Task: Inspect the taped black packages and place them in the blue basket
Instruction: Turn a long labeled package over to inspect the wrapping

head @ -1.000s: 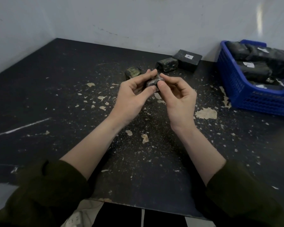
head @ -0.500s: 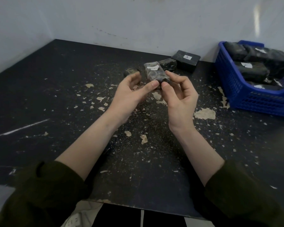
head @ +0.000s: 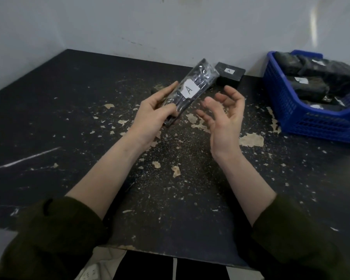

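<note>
Right hand released taped package — left hand holds.

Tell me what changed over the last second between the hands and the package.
The right hand let go of the taped black package and now hangs open beside it. The left hand alone grips it at the lower end, having turned it so the white label marked A faces the camera. The black box by the wall and the blue basket stayed put.
</note>
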A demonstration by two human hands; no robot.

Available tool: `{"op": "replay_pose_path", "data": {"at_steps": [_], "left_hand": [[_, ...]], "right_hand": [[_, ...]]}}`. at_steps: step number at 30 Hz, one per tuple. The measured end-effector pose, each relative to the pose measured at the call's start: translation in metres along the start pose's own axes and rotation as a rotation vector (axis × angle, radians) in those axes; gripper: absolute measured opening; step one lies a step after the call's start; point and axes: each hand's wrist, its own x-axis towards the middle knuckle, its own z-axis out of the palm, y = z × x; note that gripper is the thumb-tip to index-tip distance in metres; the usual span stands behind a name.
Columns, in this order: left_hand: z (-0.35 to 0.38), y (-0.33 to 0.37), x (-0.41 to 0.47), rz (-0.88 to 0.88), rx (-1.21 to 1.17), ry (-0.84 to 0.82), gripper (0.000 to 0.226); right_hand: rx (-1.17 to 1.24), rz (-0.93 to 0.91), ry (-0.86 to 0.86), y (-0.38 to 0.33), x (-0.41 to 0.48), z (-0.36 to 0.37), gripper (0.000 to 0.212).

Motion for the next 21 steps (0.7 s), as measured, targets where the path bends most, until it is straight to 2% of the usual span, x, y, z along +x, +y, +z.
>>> {"op": "replay_pose_path", "data": {"at_steps": [4,7,11,13,17,21], "left_hand": [[-0.001,0.001,-0.001,-0.021,0.117,0.014,0.068],[-0.004,0.002,0.0,-0.055,0.094,0.057,0.055],[-0.004,0.001,0.002,-0.043,0.053,0.139,0.04],[-0.002,-0.002,0.001,-0.019,0.048,0.142,0.046],[-0.002,-0.006,0.0,0.016,0.127,0.2,0.075],[-0.005,-0.007,0.001,0.043,0.201,0.174,0.08]], "right_hand": [[0.104,0.1,0.014,-0.005,0.006,-0.006,0.083],[0.076,0.095,0.007,-0.005,0.007,-0.008,0.077],[-0.058,0.052,-0.013,-0.001,0.005,-0.008,0.056],[-0.102,0.054,-0.013,0.001,0.002,-0.007,0.05],[-0.15,0.05,-0.034,0.005,0.001,-0.006,0.045],[-0.148,0.065,-0.037,0.008,0.0,-0.006,0.041]]}}
